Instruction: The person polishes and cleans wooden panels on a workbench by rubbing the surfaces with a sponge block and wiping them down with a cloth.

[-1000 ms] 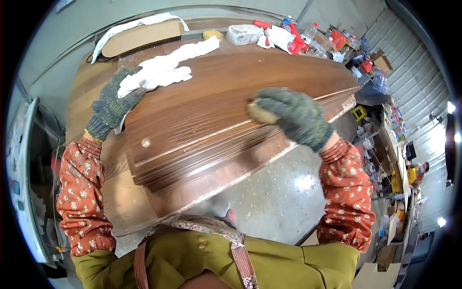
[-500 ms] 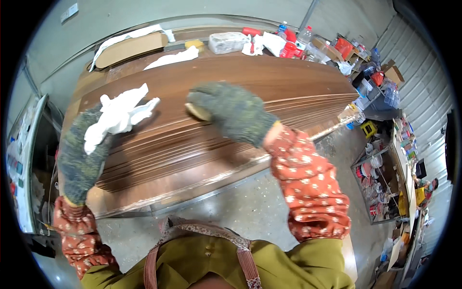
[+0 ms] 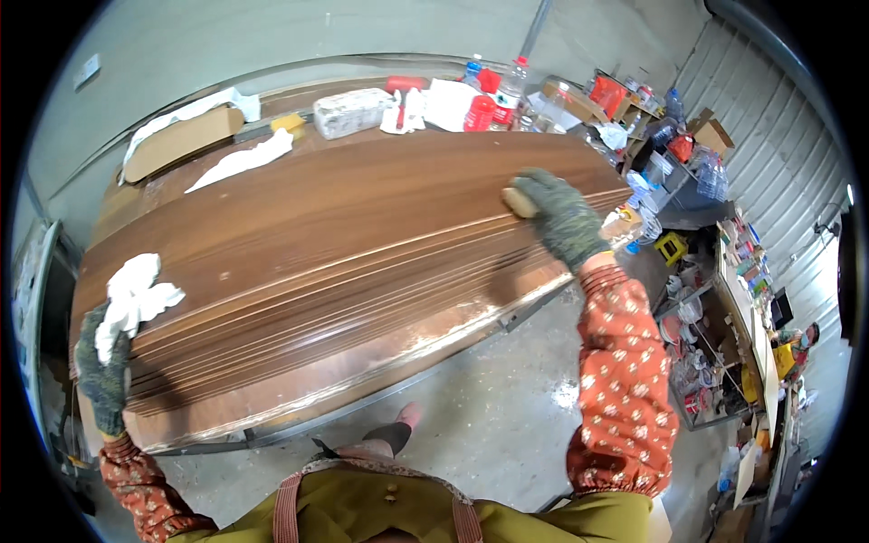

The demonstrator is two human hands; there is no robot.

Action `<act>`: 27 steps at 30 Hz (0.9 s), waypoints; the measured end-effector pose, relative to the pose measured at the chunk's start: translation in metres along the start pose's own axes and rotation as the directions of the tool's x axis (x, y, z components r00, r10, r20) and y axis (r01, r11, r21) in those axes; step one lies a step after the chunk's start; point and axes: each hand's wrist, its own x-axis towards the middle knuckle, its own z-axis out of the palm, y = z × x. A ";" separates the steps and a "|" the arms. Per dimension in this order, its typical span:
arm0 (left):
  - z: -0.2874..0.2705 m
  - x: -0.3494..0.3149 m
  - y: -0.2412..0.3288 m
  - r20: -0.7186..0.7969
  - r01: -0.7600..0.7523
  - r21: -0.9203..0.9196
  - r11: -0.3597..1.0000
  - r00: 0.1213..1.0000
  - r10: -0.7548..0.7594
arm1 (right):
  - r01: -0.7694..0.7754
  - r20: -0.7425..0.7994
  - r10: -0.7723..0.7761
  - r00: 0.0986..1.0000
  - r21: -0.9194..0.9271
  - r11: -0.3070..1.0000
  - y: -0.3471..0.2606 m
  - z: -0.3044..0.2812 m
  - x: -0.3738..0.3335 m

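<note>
A long brown wood-grain panel (image 3: 344, 195) with parallel grooves along its near side lies on the workbench. My left hand (image 3: 104, 371), in a dark green knit glove, is at the panel's left end and holds a crumpled white cloth (image 3: 136, 294); its fingers are partly hidden by the cloth. Toward the panel's right end, my right hand (image 3: 563, 215), gloved alike, grips a small tan block-like pad (image 3: 519, 203) against the top surface just above the grooves. What the pad is made of cannot be made out.
Along the back stand a cardboard piece (image 3: 186, 145), another white cloth (image 3: 243, 165), a yellow sponge-like block (image 3: 288, 123), a plastic-wrapped block (image 3: 351, 112) and several bottles (image 3: 510, 86). A cluttered shelf (image 3: 701, 357) and yellow stool (image 3: 671, 247) are at right.
My right hand has slid rightward along the panel with the tan pad. My left hand has moved left toward the panel's end with the white cloth. The view has shifted too.
</note>
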 end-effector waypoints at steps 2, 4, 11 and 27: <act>-0.009 -0.011 -0.003 -0.069 0.137 0.035 0.990 0.989 -0.134 | 0.214 0.022 -0.213 0.977 -0.077 0.974 -0.034 -0.005 0.017; 0.018 0.020 0.086 0.191 0.117 -0.321 0.940 0.980 -0.057 | 0.213 0.009 -0.214 0.977 0.041 0.976 -0.048 -0.004 0.024; 0.132 0.036 0.222 0.068 -0.350 0.023 0.937 0.935 0.348 | 0.216 0.120 -0.254 0.960 0.264 0.940 -0.014 -0.013 0.029; 0.143 0.012 0.202 -0.034 0.507 0.014 0.862 0.862 -0.507 | -0.146 0.255 0.205 0.945 -0.232 0.962 0.364 0.025 -0.074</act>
